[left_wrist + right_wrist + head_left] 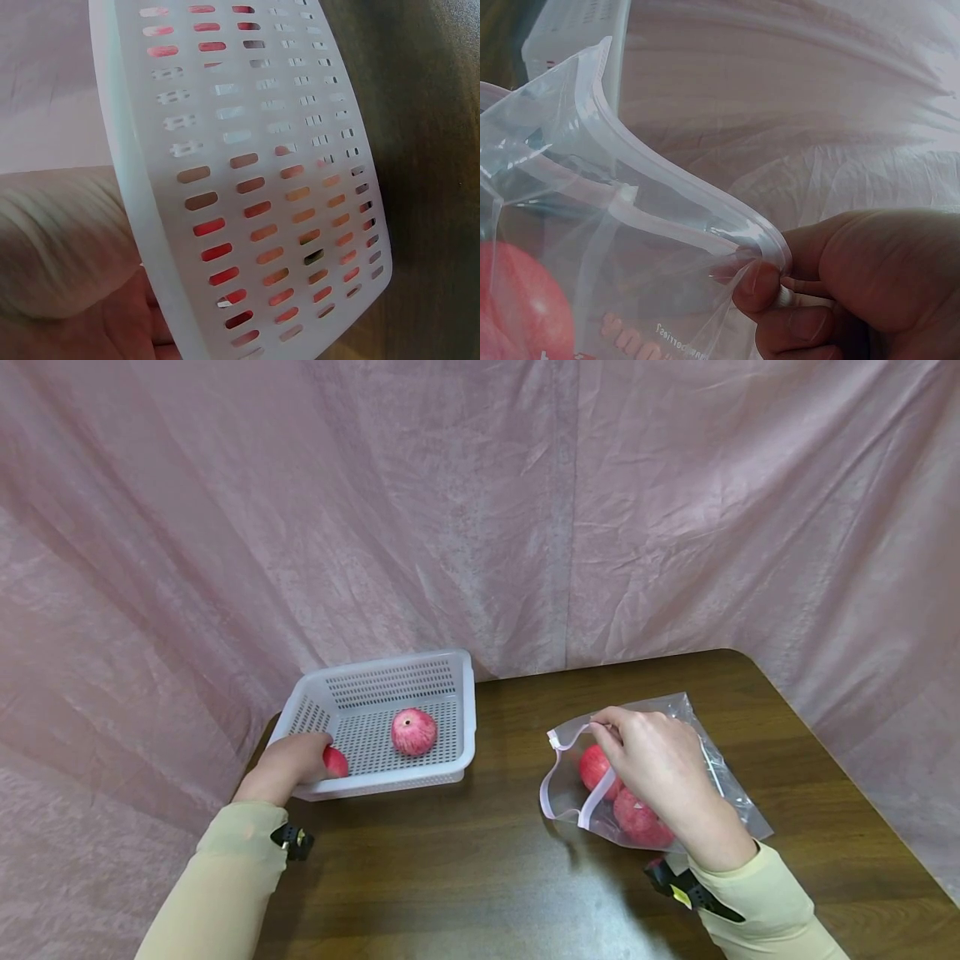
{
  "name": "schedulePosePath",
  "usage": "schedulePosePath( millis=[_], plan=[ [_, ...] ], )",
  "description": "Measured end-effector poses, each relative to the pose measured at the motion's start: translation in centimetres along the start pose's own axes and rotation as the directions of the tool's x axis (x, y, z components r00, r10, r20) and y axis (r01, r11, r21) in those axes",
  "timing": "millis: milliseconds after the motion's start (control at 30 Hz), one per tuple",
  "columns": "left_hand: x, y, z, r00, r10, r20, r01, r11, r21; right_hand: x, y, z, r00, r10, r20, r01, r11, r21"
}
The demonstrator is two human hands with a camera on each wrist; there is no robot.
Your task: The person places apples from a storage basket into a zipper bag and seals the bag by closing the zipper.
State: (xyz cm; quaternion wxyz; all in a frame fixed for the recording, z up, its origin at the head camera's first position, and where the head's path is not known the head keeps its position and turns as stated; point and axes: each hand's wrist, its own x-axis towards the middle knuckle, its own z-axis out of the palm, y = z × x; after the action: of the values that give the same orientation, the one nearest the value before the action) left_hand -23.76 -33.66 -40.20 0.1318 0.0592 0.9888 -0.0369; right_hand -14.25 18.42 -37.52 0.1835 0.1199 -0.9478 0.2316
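My left hand (pixel 294 758) reaches over the near left rim of a white plastic basket (pixel 469 710), its fingers round a red apple (pixel 336 762) low inside. In the left wrist view the basket's slotted wall (pixel 247 90) hides most of the fingers, and red shows through the slots. A second apple (pixel 413 732) lies on the basket floor, right of the hand. Over on the right, my right hand (pixel 660 760) pinches the zip edge of a clear zip bag (pixel 667 169) between thumb and fingers. The bag's mouth gapes leftward; apples (pixel 637 820) lie inside it.
The basket stands at the back left of a brown wooden table (pixel 450 877), and the bag lies right of the middle. A pink curtain (pixel 480 510) hangs behind the table and along its sides. Each wrist wears a strapped black camera (pixel 294 841).
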Motion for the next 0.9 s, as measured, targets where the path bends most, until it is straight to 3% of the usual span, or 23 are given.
schedulePosePath(
  millis=[300, 467, 900],
  plan=[
    [-1.7, 1.8, -1.7, 0.999, -0.007, 0.042, 0.009, 0.999, -0.052, -0.1, -0.2, 0.0, 1.0, 0.007, 0.006, -0.007, 1.0, -0.007],
    [-1.6, 1.8, -1.8, 0.999, -0.027, 0.041, 0.03, 0.996, -0.085, 0.0, -0.3, -0.1, 1.0, 0.008, 0.008, -0.008, 1.0, -0.011],
    [-1.5, 1.6, -1.5, 1.0, -0.004, 0.021, 0.006, 0.996, -0.085, 0.0, -0.3, 0.0, 1.0, 0.011, 0.011, -0.011, 1.0, -0.015]
  ],
)
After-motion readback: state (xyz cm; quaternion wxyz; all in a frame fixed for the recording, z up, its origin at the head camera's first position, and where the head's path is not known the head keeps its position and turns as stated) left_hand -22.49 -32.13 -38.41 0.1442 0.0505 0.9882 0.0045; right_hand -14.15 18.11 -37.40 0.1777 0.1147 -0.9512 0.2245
